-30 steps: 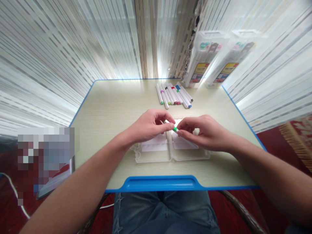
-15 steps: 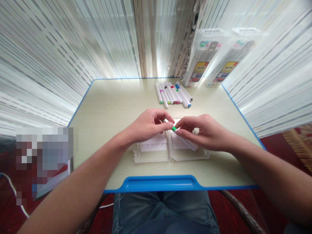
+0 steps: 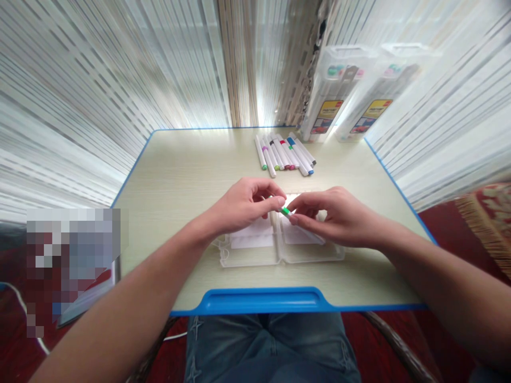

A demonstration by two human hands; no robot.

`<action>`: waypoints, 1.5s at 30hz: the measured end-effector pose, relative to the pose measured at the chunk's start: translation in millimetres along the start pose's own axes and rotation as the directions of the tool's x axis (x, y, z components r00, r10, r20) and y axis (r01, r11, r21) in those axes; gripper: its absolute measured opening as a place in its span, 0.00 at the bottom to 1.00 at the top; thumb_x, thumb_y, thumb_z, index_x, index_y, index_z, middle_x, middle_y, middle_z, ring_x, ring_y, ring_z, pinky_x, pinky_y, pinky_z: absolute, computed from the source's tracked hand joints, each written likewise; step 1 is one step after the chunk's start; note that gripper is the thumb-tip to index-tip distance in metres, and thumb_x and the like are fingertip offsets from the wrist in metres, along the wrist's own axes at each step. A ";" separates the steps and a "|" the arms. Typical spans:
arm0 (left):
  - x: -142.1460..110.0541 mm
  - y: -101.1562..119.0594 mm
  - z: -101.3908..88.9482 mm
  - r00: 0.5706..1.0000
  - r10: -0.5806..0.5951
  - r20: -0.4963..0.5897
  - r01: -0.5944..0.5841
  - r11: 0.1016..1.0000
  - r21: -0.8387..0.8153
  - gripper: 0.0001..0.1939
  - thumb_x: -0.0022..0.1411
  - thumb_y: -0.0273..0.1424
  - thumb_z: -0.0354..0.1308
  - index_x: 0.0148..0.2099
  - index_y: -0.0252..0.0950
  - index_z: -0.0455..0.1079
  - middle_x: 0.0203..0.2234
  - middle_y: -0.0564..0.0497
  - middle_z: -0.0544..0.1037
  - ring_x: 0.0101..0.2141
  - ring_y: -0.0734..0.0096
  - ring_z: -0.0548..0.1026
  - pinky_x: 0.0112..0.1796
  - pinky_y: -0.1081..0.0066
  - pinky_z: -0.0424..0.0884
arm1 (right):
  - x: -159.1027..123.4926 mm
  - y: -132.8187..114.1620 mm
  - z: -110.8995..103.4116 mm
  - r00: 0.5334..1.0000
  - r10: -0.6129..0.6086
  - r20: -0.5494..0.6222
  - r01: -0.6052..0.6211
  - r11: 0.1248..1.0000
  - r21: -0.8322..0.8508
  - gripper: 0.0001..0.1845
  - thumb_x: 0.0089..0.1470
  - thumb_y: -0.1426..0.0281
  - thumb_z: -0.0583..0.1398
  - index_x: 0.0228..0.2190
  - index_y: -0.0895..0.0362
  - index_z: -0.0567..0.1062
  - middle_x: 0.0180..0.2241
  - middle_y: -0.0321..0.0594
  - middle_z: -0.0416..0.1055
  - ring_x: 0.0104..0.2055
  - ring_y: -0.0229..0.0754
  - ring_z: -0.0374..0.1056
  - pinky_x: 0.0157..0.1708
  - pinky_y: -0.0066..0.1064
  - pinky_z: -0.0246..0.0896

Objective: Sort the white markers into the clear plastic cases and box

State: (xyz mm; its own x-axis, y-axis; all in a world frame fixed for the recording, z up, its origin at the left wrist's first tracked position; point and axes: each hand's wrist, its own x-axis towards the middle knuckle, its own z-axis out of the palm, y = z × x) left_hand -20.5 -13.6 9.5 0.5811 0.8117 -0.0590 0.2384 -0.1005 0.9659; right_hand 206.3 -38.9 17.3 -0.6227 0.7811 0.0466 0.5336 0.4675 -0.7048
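Between my hands is a white marker pen with a green band, tilted down to the right. The thumb and fingers of my left hand pinch its upper left end. My right hand grips it further down, and the fingers cover part of the barrel. Beneath both hands an opened clear plastic case lies flat on the table, with white paper inside it. My hands and forearms hide part of the case.
Several white markers with coloured bands lie side by side at the back of the blue-edged table. Two clear marker cases stand upright at the back right, before the string curtain. A blue ledge runs along the front edge.
Both hands stay almost in place on the marker. The right fingers sit very slightly lower along it, and a bit more of the green band shows.
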 end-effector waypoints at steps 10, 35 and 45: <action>1.3 3.9 0.6 0.998 -0.057 -0.002 0.056 0.996 -0.071 0.15 0.68 0.37 0.55 0.39 0.29 0.75 0.27 0.50 0.79 0.23 0.79 0.71 0.25 0.78 0.67 | -0.4 -2.5 -2.3 0.996 0.075 0.037 -0.080 0.987 0.138 0.11 0.60 0.64 0.60 0.35 0.59 0.79 0.24 0.38 0.74 0.25 0.36 0.66 0.25 0.27 0.60; 0.5 4.1 -0.1 0.997 -0.073 0.019 0.074 0.997 -0.037 0.17 0.66 0.41 0.57 0.38 0.30 0.75 0.31 0.48 0.80 0.25 0.78 0.71 0.26 0.76 0.67 | 1.3 2.5 2.8 0.992 0.122 -0.009 -0.113 0.944 0.309 0.13 0.61 0.61 0.62 0.38 0.60 0.75 0.30 0.44 0.80 0.27 0.37 0.72 0.26 0.26 0.64; -0.5 4.9 -0.3 0.998 -0.061 0.021 0.061 0.998 -0.019 0.15 0.65 0.39 0.59 0.38 0.30 0.75 0.31 0.49 0.79 0.25 0.79 0.71 0.27 0.76 0.67 | 2.5 1.1 2.6 0.992 0.124 -0.011 -0.116 0.948 0.296 0.14 0.62 0.60 0.61 0.38 0.60 0.75 0.30 0.45 0.80 0.28 0.39 0.73 0.27 0.27 0.64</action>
State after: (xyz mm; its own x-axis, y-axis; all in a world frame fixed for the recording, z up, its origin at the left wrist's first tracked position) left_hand -19.9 -14.3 14.4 0.5818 0.8040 -0.1232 0.2591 -0.0397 0.9650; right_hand 203.9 -37.6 14.7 -0.5453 0.8376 -0.0338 0.4085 0.2303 -0.8832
